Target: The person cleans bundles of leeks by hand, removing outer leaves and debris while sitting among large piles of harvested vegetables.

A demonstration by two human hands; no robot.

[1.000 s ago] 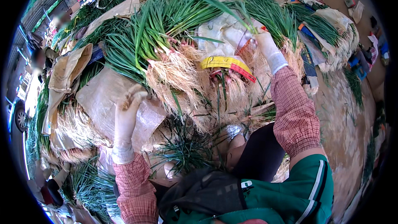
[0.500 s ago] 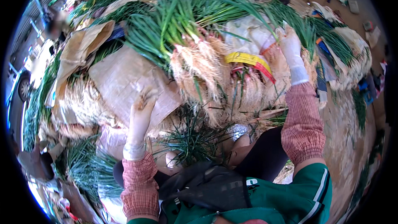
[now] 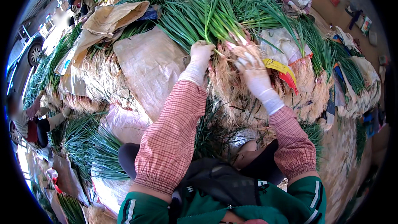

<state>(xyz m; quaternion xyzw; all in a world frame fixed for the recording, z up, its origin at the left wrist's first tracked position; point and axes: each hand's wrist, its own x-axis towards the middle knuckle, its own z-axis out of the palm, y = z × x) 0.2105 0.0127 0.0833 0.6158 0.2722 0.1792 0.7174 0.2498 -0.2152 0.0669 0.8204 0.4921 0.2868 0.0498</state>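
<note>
Head view, left hand [image 3: 202, 52]: gloved, fingers closed around a green onion stalk [image 3: 206, 32].
Right hand [image 3: 253, 72]: gloved, against the bunch's pale roots [image 3: 223, 84]; cannot tell whether it grips them.
Onion bunch [image 3: 229, 28]: atop the heap, leaves pointing away, roots toward the person.
Yellow-and-red band [image 3: 277, 66]: just beside the right hand.

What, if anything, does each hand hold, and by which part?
The left hand seems to pinch a green onion by its lower stalk. The right hand lies on roots; any grip cannot be told.
</note>
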